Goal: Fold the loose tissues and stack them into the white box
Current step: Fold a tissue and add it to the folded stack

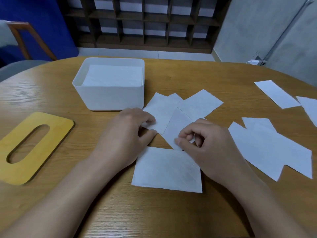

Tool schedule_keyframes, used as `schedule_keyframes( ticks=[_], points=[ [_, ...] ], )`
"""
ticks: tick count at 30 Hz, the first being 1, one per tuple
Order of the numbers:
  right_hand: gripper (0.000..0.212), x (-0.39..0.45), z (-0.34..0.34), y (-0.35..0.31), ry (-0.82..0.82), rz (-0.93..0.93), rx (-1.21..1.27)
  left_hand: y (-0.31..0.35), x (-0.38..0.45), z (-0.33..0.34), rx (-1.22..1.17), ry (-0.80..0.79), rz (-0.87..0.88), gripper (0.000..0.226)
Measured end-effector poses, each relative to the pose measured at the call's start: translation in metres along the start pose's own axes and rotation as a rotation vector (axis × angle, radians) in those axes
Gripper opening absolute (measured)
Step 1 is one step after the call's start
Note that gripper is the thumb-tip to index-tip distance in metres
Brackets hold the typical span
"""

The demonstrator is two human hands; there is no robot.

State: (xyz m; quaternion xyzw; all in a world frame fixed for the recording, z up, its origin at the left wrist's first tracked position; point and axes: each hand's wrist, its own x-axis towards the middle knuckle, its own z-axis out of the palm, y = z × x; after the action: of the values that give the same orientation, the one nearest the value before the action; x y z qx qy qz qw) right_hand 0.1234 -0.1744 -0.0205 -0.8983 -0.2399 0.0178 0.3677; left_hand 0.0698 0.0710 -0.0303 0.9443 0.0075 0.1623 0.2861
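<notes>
your right hand has its grip pinched on the near corner of a tilted tissue, thumb and forefinger pressed together over the paper's edge, the other fingers curled in. your left hand has its grip closed lightly on the near corner of the neighbouring tissue, fingertips pressing it to the surface. it looks like you are picking out the next sheet from the overlapped cluster, so the step in hand is separating one before folding it. the next move likely calls for lifting only that single layer, since the sheets overlap and thin paper tends to drag its neighbours along; hold the left one down while the right peels away. a flat tissue lies just in front of your hands, between your wrists, looking smooth and rectangular with a faint diagonal crease. more loose tissues lie scattered to your right, some overlapping, and others sit well apart near the far right edge. the white box stands just beyond your left hand, open on top, with a neat stack of tissues inside it reaching close to the rim, so a good part of the job seems done. a yellow slotted lid rests flat to the left, apart from the box.
</notes>
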Motion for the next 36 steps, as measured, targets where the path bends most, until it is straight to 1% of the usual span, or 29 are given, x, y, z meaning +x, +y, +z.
schedule_keyframes(
  ticks=[3,10,14,17,19,22,24,25,27,29,31,33,34,36],
  points=[
    [0.013,0.0,0.005,0.001,0.0,-0.01,-0.026,0.003,0.003,0.005,0.004,-0.005,0.039,0.005],
    [0.012,0.0,0.007,0.003,0.011,-0.013,-0.023,-0.001,0.006,0.011,0.032,0.009,0.059,0.009],
    [0.004,0.0,0.008,0.001,0.09,-0.049,-0.047,0.002,0.004,0.005,-0.054,0.099,0.0,0.01],
    [0.025,0.002,0.008,0.001,0.171,-0.062,-0.057,0.011,0.001,-0.004,-0.123,0.168,-0.016,0.01],
    [0.042,0.002,0.006,-0.001,0.206,-0.069,-0.025,0.015,-0.002,-0.008,-0.168,0.15,-0.018,0.01],
    [0.068,0.002,0.002,-0.007,0.209,-0.089,-0.005,0.018,-0.005,-0.013,-0.17,0.091,0.018,0.008],
    [0.077,0.002,0.001,-0.011,0.212,-0.138,-0.059,0.02,-0.01,-0.015,-0.154,0.076,0.066,0.008],
    [0.078,0.003,0.001,-0.01,0.225,-0.168,-0.104,0.021,-0.012,-0.017,-0.154,0.072,0.087,0.008],
    [0.071,0.003,0.002,-0.007,0.265,-0.216,-0.184,0.024,-0.015,-0.018,-0.19,0.06,0.112,0.009],
    [0.048,0.003,0.004,-0.003,0.322,-0.251,-0.203,0.024,-0.018,-0.017,-0.32,0.042,0.108,0.01],
    [0.025,0.001,0.002,-0.002,0.374,-0.22,-0.125,0.023,-0.02,-0.016,-0.451,0.034,0.088,0.023],
    [0.015,-0.002,-0.003,-0.005,0.359,-0.126,0.036,0.023,-0.02,-0.016,-0.464,0.035,0.059,0.035],
    [0.013,-0.003,-0.006,-0.006,0.338,-0.091,0.127,0.023,-0.021,-0.015,-0.457,0.037,0.024,0.034],
    [0.011,-0.005,-0.011,-0.008,0.298,-0.069,0.243,0.022,-0.021,-0.016,-0.456,0.052,-0.037,0.013]
  ],
)
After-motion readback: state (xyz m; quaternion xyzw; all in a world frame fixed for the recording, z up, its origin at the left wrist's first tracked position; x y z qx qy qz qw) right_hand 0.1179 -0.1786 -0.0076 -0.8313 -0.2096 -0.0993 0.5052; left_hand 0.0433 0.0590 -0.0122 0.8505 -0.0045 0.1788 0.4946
